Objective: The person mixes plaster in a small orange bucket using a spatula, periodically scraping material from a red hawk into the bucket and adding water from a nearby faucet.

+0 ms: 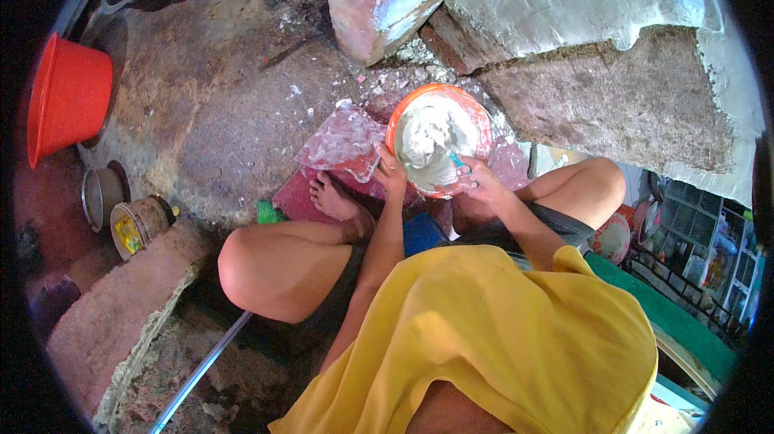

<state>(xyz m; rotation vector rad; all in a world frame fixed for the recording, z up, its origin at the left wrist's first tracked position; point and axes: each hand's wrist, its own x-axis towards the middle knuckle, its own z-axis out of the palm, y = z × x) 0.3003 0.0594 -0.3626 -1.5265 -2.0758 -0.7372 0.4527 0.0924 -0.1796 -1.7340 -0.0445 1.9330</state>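
Between my knees stands an orange basin (488, 115) with white-grey wet plaster (431, 131) in it. My left hand (391, 171) is at its left rim, with the fingers bent against the edge. In my right hand (482, 182) is a small tool with a teal handle (458, 161). The far end of this tool reaches into the plaster, so its blade cannot be made out. Just left of the basin lies a flat reddish board (343, 140) smeared with white, close to my left fingers.
Ahead, a partly plastered wall (580, 10) borders a bare rough strip (613, 103). White crumbs (411, 71) litter the floor at its foot. A red tub (72, 99), a metal pot (102, 196) and a bucket (141, 224) stand left. A pole (201, 371) lies by my left knee.
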